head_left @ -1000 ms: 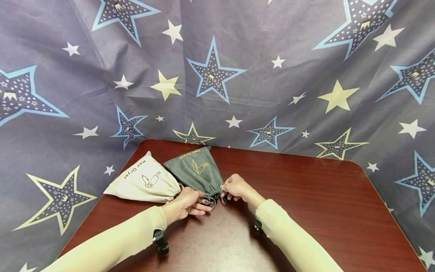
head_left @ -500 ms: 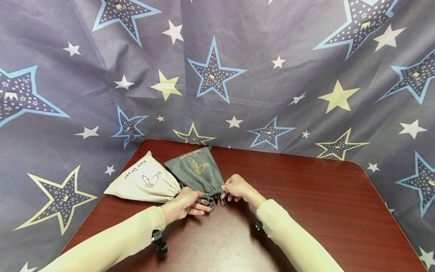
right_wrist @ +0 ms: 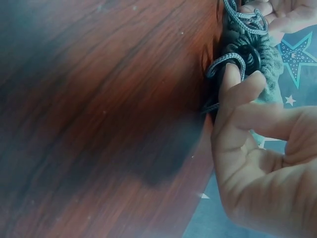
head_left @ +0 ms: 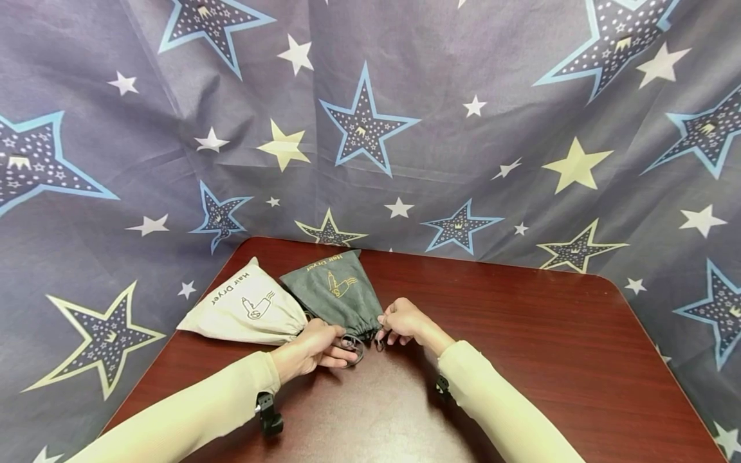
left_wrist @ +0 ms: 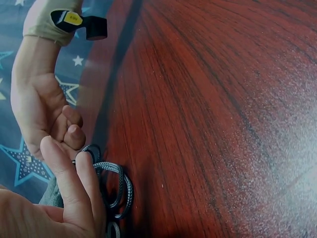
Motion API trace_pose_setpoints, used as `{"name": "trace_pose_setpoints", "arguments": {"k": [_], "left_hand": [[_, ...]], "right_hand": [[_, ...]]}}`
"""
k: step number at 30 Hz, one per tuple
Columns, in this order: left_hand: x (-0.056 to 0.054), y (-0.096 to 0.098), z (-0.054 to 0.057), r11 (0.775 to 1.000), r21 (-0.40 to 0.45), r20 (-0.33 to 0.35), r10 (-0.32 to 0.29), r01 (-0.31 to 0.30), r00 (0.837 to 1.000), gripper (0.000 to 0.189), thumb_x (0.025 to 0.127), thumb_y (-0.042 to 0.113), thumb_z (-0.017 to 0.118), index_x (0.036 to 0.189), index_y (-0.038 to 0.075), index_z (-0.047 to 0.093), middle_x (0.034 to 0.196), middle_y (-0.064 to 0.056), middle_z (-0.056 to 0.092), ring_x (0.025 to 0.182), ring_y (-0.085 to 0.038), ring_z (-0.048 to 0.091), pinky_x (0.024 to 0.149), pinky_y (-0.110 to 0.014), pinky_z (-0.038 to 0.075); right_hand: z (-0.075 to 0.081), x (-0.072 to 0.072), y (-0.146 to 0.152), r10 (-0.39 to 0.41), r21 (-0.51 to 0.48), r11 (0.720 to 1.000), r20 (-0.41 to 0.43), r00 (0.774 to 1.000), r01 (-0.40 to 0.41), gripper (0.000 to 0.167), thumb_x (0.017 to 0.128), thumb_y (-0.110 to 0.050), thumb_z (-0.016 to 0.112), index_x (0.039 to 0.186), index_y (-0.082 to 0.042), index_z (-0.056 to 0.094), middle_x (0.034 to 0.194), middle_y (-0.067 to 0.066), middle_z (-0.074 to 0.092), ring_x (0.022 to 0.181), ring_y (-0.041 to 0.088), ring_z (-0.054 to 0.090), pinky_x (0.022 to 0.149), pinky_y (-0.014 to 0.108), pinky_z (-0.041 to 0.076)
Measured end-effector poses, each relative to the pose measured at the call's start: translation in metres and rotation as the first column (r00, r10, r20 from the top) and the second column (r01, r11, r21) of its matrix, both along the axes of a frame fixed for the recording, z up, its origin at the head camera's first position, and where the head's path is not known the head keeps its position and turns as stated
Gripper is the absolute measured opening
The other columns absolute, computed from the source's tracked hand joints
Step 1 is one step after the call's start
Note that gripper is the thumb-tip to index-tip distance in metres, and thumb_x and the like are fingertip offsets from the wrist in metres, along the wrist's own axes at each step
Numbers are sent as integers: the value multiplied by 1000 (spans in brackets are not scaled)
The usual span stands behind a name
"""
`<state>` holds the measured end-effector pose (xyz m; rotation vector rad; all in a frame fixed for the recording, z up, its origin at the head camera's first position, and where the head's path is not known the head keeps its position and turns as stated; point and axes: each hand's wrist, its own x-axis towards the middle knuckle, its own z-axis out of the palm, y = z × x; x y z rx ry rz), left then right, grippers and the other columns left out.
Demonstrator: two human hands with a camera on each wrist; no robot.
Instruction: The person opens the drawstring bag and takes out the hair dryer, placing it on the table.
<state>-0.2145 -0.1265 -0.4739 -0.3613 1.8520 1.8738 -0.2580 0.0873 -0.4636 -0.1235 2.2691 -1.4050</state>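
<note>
A dark grey drawstring bag (head_left: 331,292), printed "Hair Dryer" in gold, lies on the table with its gathered mouth toward me. At the left of that mouth my left hand (head_left: 315,347) pinches its drawstring (left_wrist: 130,191), the other fingers stretched out under a loose loop. On the opposite side my right hand (head_left: 403,321) pinches the drawstring's other end (right_wrist: 229,58) between thumb and curled index finger. The mouth is bunched tight in the right wrist view. A cream drawstring bag (head_left: 243,305) with the same print lies left of the grey one, its mouth partly behind my left hand.
Both bags rest on the left part of a glossy reddish-brown table (head_left: 521,347). A star-patterned cloth (head_left: 440,161) hangs behind the table and along its sides. Dark straps with small mounts sit at both sleeve cuffs.
My left hand has drifted slightly left with the cord loop, and my right hand has shifted slightly right. The short loop by the right hand looks smaller. Both bags stay in place.
</note>
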Motion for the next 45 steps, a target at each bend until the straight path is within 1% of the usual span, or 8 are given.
{"name": "trace_pose_setpoints", "arguments": {"k": [7,12,17,24,31,36,39,45], "left_hand": [[-3,0,3,999,39,13,-21,20,1000,21,107,9,52,111,-11,54,100,-26,68,81,-36,78,69,-40,63],[-4,2,5,998,52,22,-44,43,999,26,109,14,56,112,-12,55,103,-30,68,81,-35,78,71,-40,63],[-4,4,2,998,62,23,-29,28,999,26,110,13,56,114,-13,55,105,-31,68,81,-33,78,72,-39,63],[-6,8,0,999,44,26,-15,13,1000,19,110,7,50,115,-11,51,106,-30,63,87,-39,77,72,-40,63],[-6,9,-3,999,30,24,-16,16,1000,13,111,5,44,105,-4,49,98,-25,59,84,-40,77,69,-40,63],[-5,10,-1,999,23,11,-28,28,1000,14,112,4,41,103,-5,47,97,-25,59,86,-42,77,68,-39,63],[-5,9,-1,999,16,10,-40,39,999,15,113,5,40,106,-6,47,99,-27,63,86,-40,77,66,-36,63],[-6,7,1,998,5,19,-57,57,998,15,113,6,39,105,-5,47,103,-27,67,82,-34,78,55,-25,58]], "right_hand": [[2,1,1,0,-33,999,18,1000,0,18,106,-7,59,93,4,65,88,24,76,49,11,60,42,20,40],[2,0,2,39,-66,997,78,996,-34,19,108,-10,56,96,3,63,94,26,75,52,12,61,42,20,41],[2,0,2,58,-89,995,122,991,-48,21,109,-11,55,97,6,57,98,27,75,53,12,61,43,19,41],[1,0,0,23,-65,998,104,994,-16,24,109,-9,55,87,1,55,91,23,75,51,12,59,43,20,39],[0,0,0,11,-46,999,99,995,-7,22,109,-10,56,90,2,58,89,21,75,51,11,58,43,21,38],[-2,-1,0,9,-40,999,105,994,-5,24,109,-9,56,86,0,57,86,19,75,51,10,58,43,21,38],[-2,-1,0,10,-38,999,106,994,-6,26,109,-9,56,84,-2,55,86,19,75,51,10,58,43,21,38],[-2,-1,1,12,-32,999,101,995,-8,31,109,-10,56,79,-4,52,85,19,76,50,11,58,42,21,37]]}}
